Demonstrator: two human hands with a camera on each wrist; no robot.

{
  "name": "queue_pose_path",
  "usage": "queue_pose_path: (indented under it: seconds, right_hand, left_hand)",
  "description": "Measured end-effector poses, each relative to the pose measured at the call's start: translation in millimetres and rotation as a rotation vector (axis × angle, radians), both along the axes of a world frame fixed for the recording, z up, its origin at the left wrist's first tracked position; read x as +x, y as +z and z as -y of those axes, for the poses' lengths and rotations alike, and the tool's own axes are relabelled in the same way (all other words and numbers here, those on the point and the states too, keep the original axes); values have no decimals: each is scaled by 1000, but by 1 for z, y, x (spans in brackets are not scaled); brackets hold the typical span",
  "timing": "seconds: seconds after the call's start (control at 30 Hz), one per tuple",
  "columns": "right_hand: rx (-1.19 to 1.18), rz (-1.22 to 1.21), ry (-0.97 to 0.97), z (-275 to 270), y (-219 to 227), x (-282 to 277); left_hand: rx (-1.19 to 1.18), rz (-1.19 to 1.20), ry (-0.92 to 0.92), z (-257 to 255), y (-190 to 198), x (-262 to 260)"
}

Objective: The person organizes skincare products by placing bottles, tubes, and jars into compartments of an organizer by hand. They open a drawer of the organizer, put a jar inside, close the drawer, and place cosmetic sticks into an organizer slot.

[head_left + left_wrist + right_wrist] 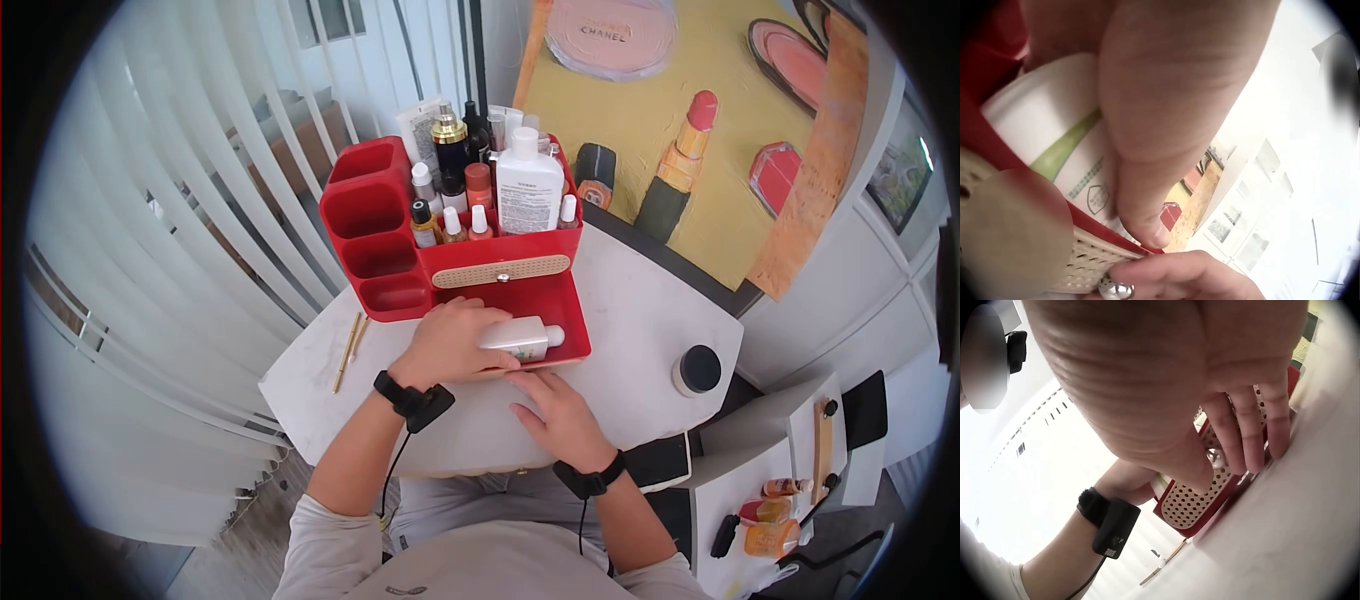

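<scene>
A red organizer (372, 232) stands at the back of the white table (640, 320), its lower drawer (573, 308) pulled out toward me. My left hand (452, 342) grips a white bottle (520, 338) with a green stripe (1047, 125), which lies on its side in the drawer. In the left wrist view a finger (1160, 125) curls over the bottle. My right hand (558, 408) rests flat on the table just in front of the drawer, fingers (1247, 425) straight, close to the perforated beige drawer front (1197, 500).
Several bottles (527, 185) fill the organizer's upper tray. A jar with a black lid (697, 370) sits at the table's right edge, thin wooden sticks (348, 350) at the left. A cosmetics painting (680, 120) leans behind. A low shelf (770, 520) with bottles is at the lower right.
</scene>
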State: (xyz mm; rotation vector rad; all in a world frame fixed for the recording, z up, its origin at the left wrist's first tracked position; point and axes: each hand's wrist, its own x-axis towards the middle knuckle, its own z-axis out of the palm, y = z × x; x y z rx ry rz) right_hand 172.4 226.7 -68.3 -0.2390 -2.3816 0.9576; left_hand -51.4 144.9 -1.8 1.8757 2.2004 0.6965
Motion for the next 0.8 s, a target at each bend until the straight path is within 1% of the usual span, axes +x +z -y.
queue_pose_path:
  seconds: [0.03,0.1,0.13,0.17,0.2,0.23,0.3,0.33,0.37,0.4,0.43,0.5,0.53,0.6,0.63,0.7,0.73,0.8]
  right_hand:
    - [-22,10,4,0,0,-1]
    - [-35,17,22,-3,0,-5]
    - [-98,28,19,-5,-1,-8]
    - [-164,40,11,-6,-3,-9]
    - [-165,39,12,-9,-4,-11]
    - [-162,35,25,-15,-5,-16]
    - [-160,29,36,-27,-6,-28]
    - [-155,32,51,-34,-5,-35]
    - [-148,34,66,-40,-1,-41]
    - [-180,87,72,-44,5,-49]
    - [-178,85,70,-50,6,-57]
    - [-122,-7,88,-63,-3,-74]
    - [-117,-7,90,-70,-6,-81]
    - [-76,38,75,-81,-10,-92]
    - [-71,40,86,-82,-9,-94]
    - [-56,38,103,-84,-6,-92]
    - [-50,42,112,-83,-1,-83]
    - [75,96,33,-77,14,-50]
  left_hand:
    - [4,-2,15,1,-4,-4]
    - [31,63,-76,1,-16,-13]
    - [37,61,-67,3,-14,-13]
    - [173,40,-64,5,-13,-12]
    - [307,19,-64,6,-11,-10]
    - [304,19,-66,6,-9,-9]
    - [352,124,48,5,-4,-9]
    - [350,122,46,4,-3,-8]
    - [411,93,58,3,-2,-8]
    - [473,63,70,1,-1,-7]
    - [475,61,67,-1,-2,-7]
    - [462,50,71,-4,-7,-4]
    - [467,49,73,-6,-8,-2]
    - [321,262,12,-9,-10,0]
    - [328,261,22,-12,-11,-1]
    - [226,531,9,-20,-19,-4]
    - [234,534,17,-23,-25,-8]
    - [214,800,22,-31,-36,-16]
